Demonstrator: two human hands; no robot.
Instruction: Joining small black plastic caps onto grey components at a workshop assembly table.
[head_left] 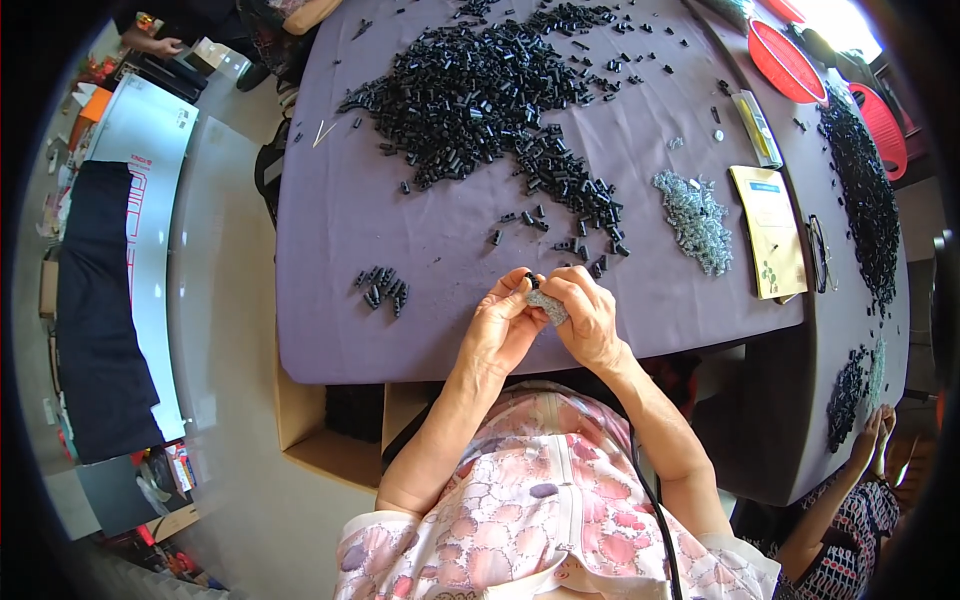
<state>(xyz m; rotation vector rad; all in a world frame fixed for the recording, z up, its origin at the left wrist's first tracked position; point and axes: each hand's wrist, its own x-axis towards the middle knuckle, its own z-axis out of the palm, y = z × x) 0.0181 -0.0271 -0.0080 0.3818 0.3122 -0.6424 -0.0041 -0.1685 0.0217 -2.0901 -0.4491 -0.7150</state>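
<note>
My left hand (500,322) and my right hand (588,315) meet just above the near edge of the table. Between the fingertips of my left hand is a small black cylindrical part (532,281), partly hidden. My right hand, fingers curled in, holds a speckled grey piece (546,305) that looks like cloth, right against the black part. Beyond my hands spreads a large heap of black cylindrical parts (470,95), with a tail of loose ones reaching toward me. A smaller group of the same parts (384,290) lies to the left.
A pile of small clear pieces (695,222) lies right of my hands, beside a yellow booklet (768,230) and eyeglasses (820,254). Red baskets (785,62) stand at far right. Another person's hands (880,430) work at lower right. An open cardboard box (300,440) sits below the table.
</note>
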